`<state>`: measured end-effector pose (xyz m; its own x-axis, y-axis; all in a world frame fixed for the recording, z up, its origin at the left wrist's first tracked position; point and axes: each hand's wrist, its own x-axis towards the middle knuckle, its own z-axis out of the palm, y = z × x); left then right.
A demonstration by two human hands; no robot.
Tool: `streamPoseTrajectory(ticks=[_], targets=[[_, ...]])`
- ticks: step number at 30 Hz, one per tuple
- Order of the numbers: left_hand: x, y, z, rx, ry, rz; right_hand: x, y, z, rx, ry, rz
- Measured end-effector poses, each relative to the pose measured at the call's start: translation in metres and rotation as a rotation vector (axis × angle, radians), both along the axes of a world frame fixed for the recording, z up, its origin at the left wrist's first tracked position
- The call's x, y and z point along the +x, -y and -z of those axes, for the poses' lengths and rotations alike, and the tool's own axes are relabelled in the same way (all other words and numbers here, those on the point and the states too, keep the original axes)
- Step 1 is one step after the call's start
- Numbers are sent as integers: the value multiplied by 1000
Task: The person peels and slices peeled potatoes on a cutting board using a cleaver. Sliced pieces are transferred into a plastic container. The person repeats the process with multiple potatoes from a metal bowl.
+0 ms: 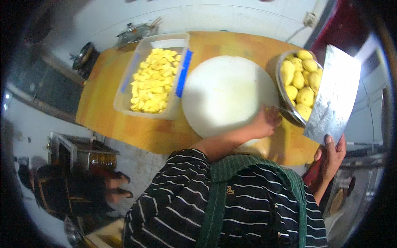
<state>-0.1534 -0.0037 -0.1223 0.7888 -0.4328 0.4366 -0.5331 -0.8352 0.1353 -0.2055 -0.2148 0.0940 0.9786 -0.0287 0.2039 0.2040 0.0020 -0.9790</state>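
My right hand (333,155) grips a broad cleaver (336,93), its blade raised upright at the right and hiding part of a metal bowl (280,81). Whole peeled potatoes (298,80) fill that bowl. Blurred by motion, my left hand (268,121) is over the lower right rim of a round white cutting board (228,90), close to the bowl's near side. Whether its fingers hold anything is unclear. Left of the board, a clear plastic bin (172,37) with blue handles contains many yellow potato chunks (155,82).
The wooden table (102,83) carries the board, bin and bowl. A lidded pot (131,32) is behind the bin. Lower left, a person's legs (116,187) show beside a chair (52,189). A wall socket (310,20) with a cord is at the back right.
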Motion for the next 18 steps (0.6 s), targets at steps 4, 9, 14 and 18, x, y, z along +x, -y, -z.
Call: streamPoseTrajectory(ticks=[4, 9, 14, 18], targets=[[34, 9, 17, -278, -185, 93, 3, 25, 7, 10, -97, -12], [31, -21, -6, -874, -248, -549, 17, 42, 27, 35, -288, -191], [-14, -62, -18, -1856, -525, -644, 30, 33, 54, -209, -387, -414], [-49, -73, -17, -1419, -377, -812, 47, 11, 82, -582, -184, -558]])
